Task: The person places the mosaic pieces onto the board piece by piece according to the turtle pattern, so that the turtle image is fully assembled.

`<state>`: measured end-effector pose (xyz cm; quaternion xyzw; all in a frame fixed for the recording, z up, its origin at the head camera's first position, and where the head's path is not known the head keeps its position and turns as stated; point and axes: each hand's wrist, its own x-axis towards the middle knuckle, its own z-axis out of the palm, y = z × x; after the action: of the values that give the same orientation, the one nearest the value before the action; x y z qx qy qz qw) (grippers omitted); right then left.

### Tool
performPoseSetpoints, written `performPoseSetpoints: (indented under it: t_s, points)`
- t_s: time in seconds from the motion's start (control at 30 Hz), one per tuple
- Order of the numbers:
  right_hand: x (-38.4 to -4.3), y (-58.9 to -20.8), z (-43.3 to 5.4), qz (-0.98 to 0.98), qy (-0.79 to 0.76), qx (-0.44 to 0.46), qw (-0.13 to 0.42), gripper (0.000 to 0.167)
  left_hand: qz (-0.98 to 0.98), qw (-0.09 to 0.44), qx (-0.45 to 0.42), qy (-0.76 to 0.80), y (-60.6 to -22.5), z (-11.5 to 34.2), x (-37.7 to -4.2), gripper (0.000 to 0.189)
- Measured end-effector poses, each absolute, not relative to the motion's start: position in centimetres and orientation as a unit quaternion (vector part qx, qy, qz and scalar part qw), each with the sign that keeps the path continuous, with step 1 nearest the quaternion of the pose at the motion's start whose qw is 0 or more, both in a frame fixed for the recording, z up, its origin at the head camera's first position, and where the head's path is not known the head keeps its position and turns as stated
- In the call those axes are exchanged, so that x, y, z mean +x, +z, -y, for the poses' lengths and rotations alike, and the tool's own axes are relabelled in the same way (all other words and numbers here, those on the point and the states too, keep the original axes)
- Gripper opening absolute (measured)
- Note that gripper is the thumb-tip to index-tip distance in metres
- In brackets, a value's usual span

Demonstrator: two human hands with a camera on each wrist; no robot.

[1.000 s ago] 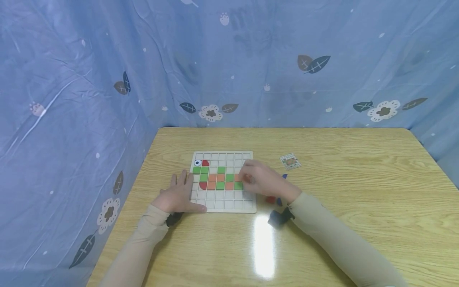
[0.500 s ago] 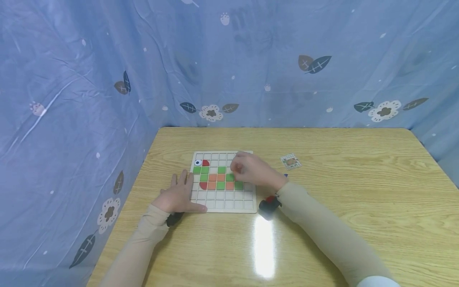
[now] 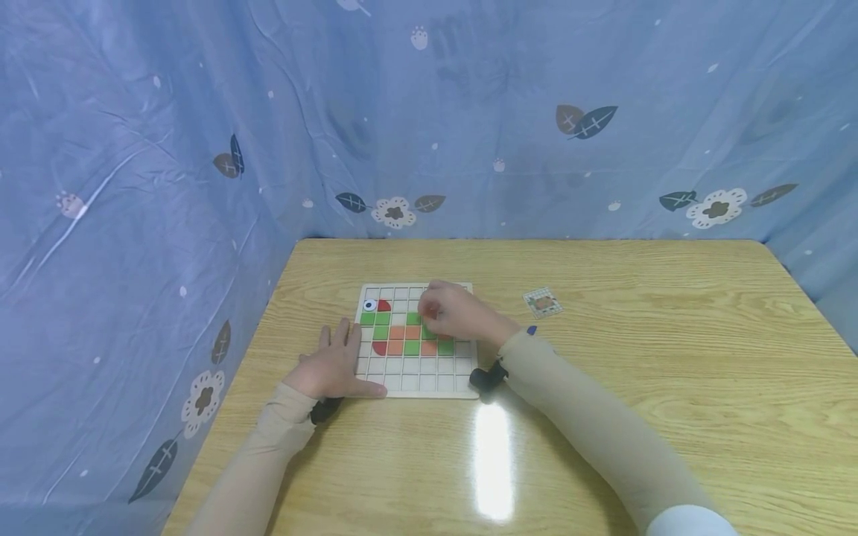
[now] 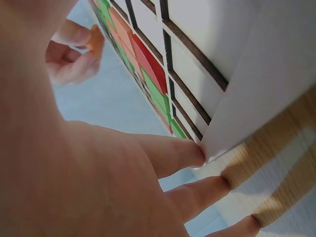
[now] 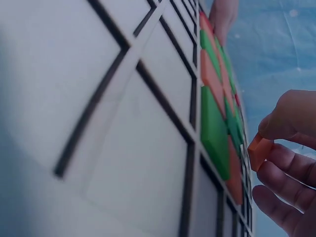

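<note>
A white grid board (image 3: 410,383) lies on the table, with green, orange and red tiles set in its squares. Near its upper left corner sits a round eye tile (image 3: 370,305). My left hand (image 3: 333,368) is spread at the board's left side, fingers straight, the thumb along the front edge. Over the board's upper right part, my right hand (image 3: 457,311) pinches a small orange tile (image 5: 259,152) between thumb and fingers, and the tile stands above the surface. A green tile (image 5: 214,133) and other set tiles show below it in the right wrist view.
A small pattern card (image 3: 543,302) lies right of the board. One blue piece (image 3: 532,330) peeks out beside my right sleeve, which covers the area there. Blue curtain (image 3: 496,112) hangs behind the table (image 3: 670,335) and along its left side.
My right hand has moved left and slightly away from me over the board, holding the orange tile. The sleeve now hides the red piece seen earlier beside the board. My left hand stays put.
</note>
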<state>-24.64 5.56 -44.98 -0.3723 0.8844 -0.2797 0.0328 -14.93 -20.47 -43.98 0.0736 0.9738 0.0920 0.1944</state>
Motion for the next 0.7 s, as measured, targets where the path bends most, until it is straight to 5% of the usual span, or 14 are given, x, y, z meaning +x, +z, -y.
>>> performPoseSetpoints:
  t_s: [0.7]
  points:
    - [-25.43,-45.95,-5.43,-0.893,-0.263,-0.36,0.054,0.009,-0.974,0.193,0.079,0.094,-43.98,20.53,-14.94,0.135]
